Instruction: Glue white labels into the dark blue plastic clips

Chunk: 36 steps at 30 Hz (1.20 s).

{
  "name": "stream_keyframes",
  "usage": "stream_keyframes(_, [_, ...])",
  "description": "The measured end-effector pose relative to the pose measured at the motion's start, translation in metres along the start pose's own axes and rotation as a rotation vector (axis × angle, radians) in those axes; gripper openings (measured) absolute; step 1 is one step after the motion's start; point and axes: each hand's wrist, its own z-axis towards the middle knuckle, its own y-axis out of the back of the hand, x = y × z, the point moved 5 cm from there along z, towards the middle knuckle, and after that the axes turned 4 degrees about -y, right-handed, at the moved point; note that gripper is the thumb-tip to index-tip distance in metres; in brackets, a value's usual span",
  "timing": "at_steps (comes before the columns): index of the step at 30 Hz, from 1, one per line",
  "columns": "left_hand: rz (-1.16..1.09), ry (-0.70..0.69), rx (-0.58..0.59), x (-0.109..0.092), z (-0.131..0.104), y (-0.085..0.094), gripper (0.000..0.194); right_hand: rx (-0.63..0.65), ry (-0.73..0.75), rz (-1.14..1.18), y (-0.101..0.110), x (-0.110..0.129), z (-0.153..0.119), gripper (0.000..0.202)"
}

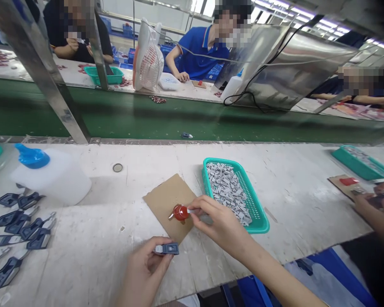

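My left hand (147, 264) pinches a small dark blue-grey plastic part with a light metal end (170, 248), just in front of a cardboard square (160, 196). On the cardboard sits a glossy red-brown blob (180, 211) that looks like thick glue or grease. My right hand (214, 219) is closed in a pinch on a tiny pale piece (188, 210) at the blob's right edge. Right behind that hand stands a green basket (259, 213) filled with small light-grey pieces (227, 187).
Several dark plastic parts (6, 270) lie at the left, near a white bottle with a blue cap (60, 179). A bottle cap (117, 167) rests on the table. Beyond runs a green conveyor belt (131, 119). A co-worker's hands (374, 209) are at the right, and other people sit across.
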Motion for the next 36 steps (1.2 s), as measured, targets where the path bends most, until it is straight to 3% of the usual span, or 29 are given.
stream_keyframes(7, [-0.008,-0.002,-0.001,-0.001,0.001,-0.001,0.018,0.027,0.003,-0.111,-0.009,-0.002,0.004,0.015])
stream_keyframes(14, [0.007,-0.033,-0.009,-0.006,-0.002,-0.001,0.016,-0.006,-0.038,0.035,-0.004,-0.003,0.003,0.014])
stream_keyframes(22, [-0.135,-0.038,-0.024,-0.015,0.001,-0.005,0.016,-0.067,-0.115,0.036,0.002,-0.012,-0.006,0.01])
stream_keyframes(26, [-0.151,-0.024,-0.048,-0.025,0.001,-0.007,0.014,-0.02,-0.147,0.226,0.011,0.009,-0.011,0.011])
stream_keyframes(31, [-0.069,-0.071,-0.055,-0.036,-0.003,-0.008,0.015,0.014,-0.01,0.321,0.015,0.055,-0.016,0.015])
stream_keyframes(36, [-0.064,-0.111,-0.09,-0.041,-0.008,-0.008,0.013,0.062,0.04,0.297,0.005,0.063,-0.021,0.018])
